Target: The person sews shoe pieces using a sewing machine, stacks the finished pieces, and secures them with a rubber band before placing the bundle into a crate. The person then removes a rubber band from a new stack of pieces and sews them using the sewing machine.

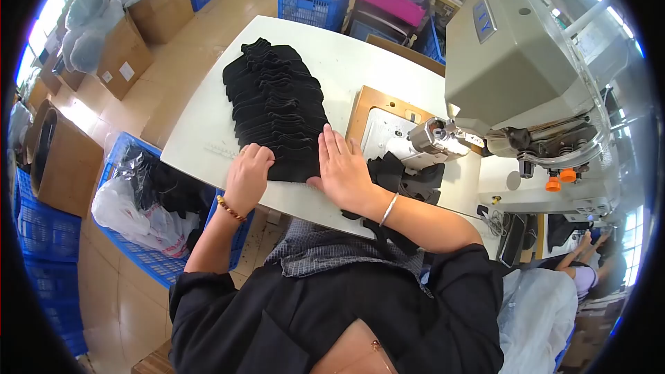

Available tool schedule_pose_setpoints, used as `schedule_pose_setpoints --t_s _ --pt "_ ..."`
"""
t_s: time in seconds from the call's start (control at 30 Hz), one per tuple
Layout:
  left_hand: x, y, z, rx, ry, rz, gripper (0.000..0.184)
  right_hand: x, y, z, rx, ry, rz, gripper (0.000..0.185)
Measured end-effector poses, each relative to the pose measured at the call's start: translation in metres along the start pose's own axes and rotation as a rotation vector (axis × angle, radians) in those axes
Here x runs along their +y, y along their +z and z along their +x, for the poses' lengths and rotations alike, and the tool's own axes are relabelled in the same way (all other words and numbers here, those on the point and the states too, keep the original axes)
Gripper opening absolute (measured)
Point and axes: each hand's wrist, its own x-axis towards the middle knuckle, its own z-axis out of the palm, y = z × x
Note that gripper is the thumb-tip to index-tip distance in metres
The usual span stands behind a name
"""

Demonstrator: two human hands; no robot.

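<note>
Overlapping black fabric pieces (pixel 277 100) lie in a long fanned stack on the white tabletop (pixel 201 121). At the stack's near left edge is my left hand (pixel 251 172), its fingers curled in on the cloth; whether it pinches a piece is hidden. My right hand (pixel 341 170) rests against the near right edge, fingers stretched out. Just right of that hand, more black cloth (pixel 395 174) lies bunched beside the sewing machine's metal arm (pixel 433 140).
The large sewing machine head (pixel 516 62) stands at the right. A blue crate (pixel 163 270) with plastic bags and black cloth is below the table's left edge. Cardboard boxes (pixel 125 59) stand at the back left. Another person's arm (pixel 578 253) shows at far right.
</note>
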Motion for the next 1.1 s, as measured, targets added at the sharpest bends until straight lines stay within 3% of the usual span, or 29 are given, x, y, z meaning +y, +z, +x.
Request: schedule_pose_setpoints --t_s 0.1,0.2,0.27,0.3,0.37,0.47,0.57,0.73,0.8,0.87,0.97,1.1 --pt "0.001 0.011 0.001 0.055 0.051 0.203 0.006 0.005 0.022 0.008 0.026 0.052 0.011 0.094" --pt "0.002 0.013 -0.005 0.054 -0.061 0.252 0.016 0.007 0.021 0.017 -0.022 0.052 0.038 0.095" --pt "0.020 0.000 -0.001 0.041 -0.130 0.372 0.057 0.009 0.021 0.021 -0.025 0.035 0.024 0.096" --pt "0.017 0.001 0.000 0.047 -0.131 0.371 0.057 0.009 0.022 0.023 -0.030 0.021 0.014 0.096" --pt "0.008 0.004 0.003 -0.020 -0.126 0.534 0.101 0.011 0.024 0.029 -0.019 0.009 0.012 0.096" --pt "0.004 0.002 0.016 -0.127 -0.099 0.521 0.115 0.016 0.031 0.039 -0.007 -0.017 0.028 0.095" --pt "0.002 0.002 0.022 -0.149 -0.024 0.545 0.117 0.017 0.029 0.043 -0.021 -0.056 0.064 0.092" --pt "-0.009 0.021 0.018 -0.108 -0.037 0.552 0.104 0.019 0.007 0.047 -0.189 -0.102 0.057 0.087" --pt "-0.011 0.021 0.021 -0.099 -0.061 0.523 0.103 0.024 0.017 0.052 -0.024 -0.164 -0.039 0.081" --pt "-0.012 0.019 0.025 -0.098 -0.077 0.503 0.102 0.026 0.024 0.058 -0.008 -0.163 -0.020 0.078" --pt "-0.020 0.006 0.043 -0.038 -0.088 0.464 0.113 0.025 0.031 0.066 0.015 -0.162 0.005 0.075" --pt "-0.023 -0.001 0.058 -0.140 -0.084 0.457 0.121 0.035 0.043 0.069 0.007 -0.165 0.046 0.079"
